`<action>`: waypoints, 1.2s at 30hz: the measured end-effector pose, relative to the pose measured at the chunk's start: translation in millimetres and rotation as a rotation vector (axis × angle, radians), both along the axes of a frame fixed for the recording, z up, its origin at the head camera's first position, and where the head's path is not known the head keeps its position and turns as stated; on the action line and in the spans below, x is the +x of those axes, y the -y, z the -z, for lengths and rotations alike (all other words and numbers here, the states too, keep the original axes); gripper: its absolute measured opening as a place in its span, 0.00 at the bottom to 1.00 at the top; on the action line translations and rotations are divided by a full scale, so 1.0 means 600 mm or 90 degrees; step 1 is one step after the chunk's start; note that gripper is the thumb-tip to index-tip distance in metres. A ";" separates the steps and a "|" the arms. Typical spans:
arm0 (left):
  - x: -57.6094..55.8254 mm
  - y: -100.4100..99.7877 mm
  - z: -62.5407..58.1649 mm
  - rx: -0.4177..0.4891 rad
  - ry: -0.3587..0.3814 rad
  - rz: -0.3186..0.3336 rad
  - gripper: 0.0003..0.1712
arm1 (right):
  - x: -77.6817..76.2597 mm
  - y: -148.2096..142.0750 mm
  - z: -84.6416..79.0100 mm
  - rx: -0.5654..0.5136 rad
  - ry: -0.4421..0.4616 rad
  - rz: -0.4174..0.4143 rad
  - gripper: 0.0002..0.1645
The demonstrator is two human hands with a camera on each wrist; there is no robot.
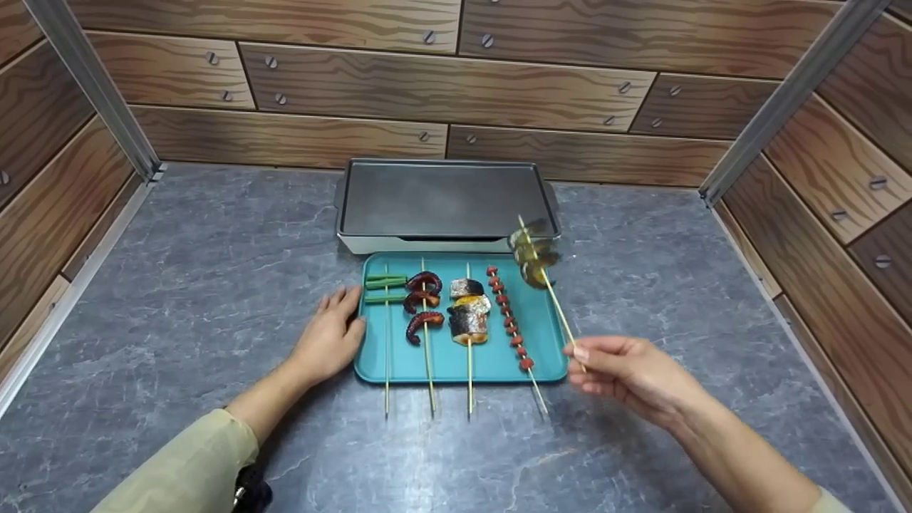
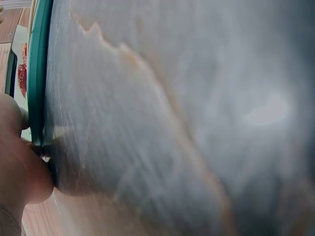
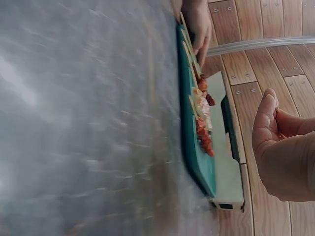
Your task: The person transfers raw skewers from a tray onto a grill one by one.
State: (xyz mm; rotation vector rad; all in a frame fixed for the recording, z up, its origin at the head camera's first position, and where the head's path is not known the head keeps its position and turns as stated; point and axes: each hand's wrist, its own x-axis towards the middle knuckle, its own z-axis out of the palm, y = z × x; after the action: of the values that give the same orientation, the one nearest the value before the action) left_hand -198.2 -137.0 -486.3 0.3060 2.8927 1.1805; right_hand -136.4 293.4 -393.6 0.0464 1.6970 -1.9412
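Note:
In the head view my right hand (image 1: 634, 377) pinches the bare lower end of a wooden skewer (image 1: 561, 306) between thumb and fingers. Dark, shiny yellow-brown pieces, blurred, sit on its upper part, which overlaps the griddle's front right corner. My left hand (image 1: 331, 335) lies against the left edge of a teal tray (image 1: 548, 356), fingers extended. On the tray lie a green-stalk skewer (image 1: 385, 299), an octopus-tentacle skewer (image 1: 425, 322), a fish-chunk skewer (image 1: 468, 322) and a skewer of small red pieces (image 1: 508, 322). Their bare ends stick out over the near rim.
Directly behind the tray stands a flat griddle (image 1: 442, 199) with a dark plate and pale base. The grey marbled tabletop (image 1: 235, 285) extends to both sides. Wood-patterned walls (image 1: 399, 78) with metal corner posts (image 1: 791, 100) enclose the back and sides.

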 end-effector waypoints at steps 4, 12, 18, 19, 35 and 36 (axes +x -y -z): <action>0.000 0.000 0.001 -0.002 -0.007 0.004 0.34 | -0.034 0.014 -0.014 0.011 -0.019 0.029 0.12; 0.000 -0.002 0.000 -0.006 -0.012 0.006 0.34 | -0.096 0.038 -0.022 0.015 -0.033 0.078 0.12; -0.001 -0.002 -0.002 -0.004 -0.006 0.005 0.34 | -0.137 0.044 -0.014 0.023 -0.046 0.095 0.17; -0.001 -0.002 -0.002 -0.004 -0.001 0.004 0.34 | -0.143 0.045 -0.011 0.024 -0.047 0.098 0.18; 0.001 -0.001 -0.004 0.001 -0.011 0.004 0.33 | -0.217 0.040 0.039 0.016 -0.030 0.144 0.13; 0.001 -0.002 -0.005 0.000 -0.012 0.004 0.33 | -0.220 0.039 0.040 0.016 -0.030 0.144 0.15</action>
State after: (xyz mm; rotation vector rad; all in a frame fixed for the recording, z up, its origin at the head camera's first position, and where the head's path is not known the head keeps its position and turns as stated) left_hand -197.9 -136.0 -483.4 0.3274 2.9049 1.1832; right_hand -268.2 270.0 -417.8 0.2115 1.8140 -2.0988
